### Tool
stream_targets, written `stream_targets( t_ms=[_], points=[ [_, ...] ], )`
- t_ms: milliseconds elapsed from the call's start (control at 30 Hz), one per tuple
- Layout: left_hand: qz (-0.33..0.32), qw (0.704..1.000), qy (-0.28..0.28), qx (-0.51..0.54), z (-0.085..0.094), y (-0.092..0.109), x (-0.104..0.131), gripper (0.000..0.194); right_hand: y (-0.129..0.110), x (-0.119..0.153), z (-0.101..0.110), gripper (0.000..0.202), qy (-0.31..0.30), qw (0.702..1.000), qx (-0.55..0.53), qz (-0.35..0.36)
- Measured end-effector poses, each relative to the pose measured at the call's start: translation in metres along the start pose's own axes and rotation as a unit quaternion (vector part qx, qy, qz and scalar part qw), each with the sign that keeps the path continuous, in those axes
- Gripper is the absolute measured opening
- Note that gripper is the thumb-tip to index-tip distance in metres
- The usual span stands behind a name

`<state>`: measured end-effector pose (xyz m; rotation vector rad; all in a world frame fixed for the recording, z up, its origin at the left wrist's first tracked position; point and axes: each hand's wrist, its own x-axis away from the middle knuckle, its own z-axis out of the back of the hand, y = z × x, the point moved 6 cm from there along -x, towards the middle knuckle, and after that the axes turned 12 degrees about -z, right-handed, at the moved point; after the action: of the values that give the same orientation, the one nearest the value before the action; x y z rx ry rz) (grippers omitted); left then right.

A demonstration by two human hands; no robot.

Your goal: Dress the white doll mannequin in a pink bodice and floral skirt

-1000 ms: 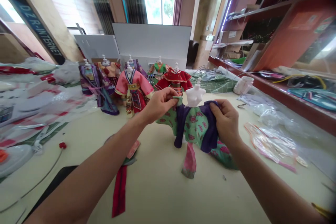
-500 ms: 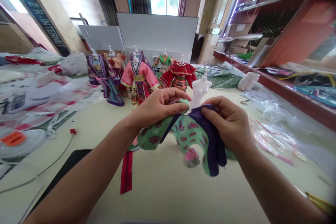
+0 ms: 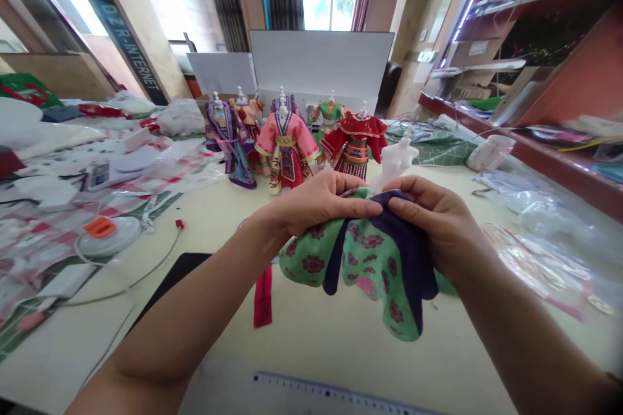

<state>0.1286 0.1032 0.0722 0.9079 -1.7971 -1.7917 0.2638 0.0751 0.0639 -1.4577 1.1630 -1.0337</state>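
While both hands pinch it, the floral garment hangs above the worktop

From where I operate, I see the green garment with pink flowers and dark purple edging held in front of a bare white form. My left hand has its fingers pressed together on the upper green edge. Close beside it, my right hand pinches the purple edging between thumb and fingers. Below the grip, the cloth falls in rounded folds, and a small pink piece shows behind its lower part.

Farther back, I make out a form in a pink robe, one in a red cape over a striped skirt, a purple outfit and a green top. Nearer to me, a red strip lies by a black flat item, which my left forearm partly covers. A ruler runs along the near edge of the view. Toward the right, a white jar leans near clear plastic bags.
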Motion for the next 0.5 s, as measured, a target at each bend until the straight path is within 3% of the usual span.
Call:
stream_targets(
  t_ms=[133, 267, 400, 500],
  points=[
    [-0.003, 1.0, -0.025, 0.001, 0.003, 0.006, 0.002, 0.023, -0.001, 0.006, 0.007, 0.018, 0.015, 1.0, 0.005, -0.026],
    [-0.028, 0.996, -0.051, -0.074, -0.003, 0.018, 0.015, 0.02, -0.001, 0.024, 0.01, 0.019, 0.013, 0.997, 0.054, -0.051],
    [-0.013, 0.991, -0.088, -0.099, -0.026, 0.023, 0.053, 0.028, 0.007, 0.067, -0.001, 0.019, -0.022, 0.985, 0.158, -0.06],
    [0.036, 0.991, -0.106, -0.076, -0.042, 0.012, 0.092, 0.037, 0.025, 0.102, -0.012, 0.024, -0.073, 0.976, 0.19, -0.082]
  ],
)
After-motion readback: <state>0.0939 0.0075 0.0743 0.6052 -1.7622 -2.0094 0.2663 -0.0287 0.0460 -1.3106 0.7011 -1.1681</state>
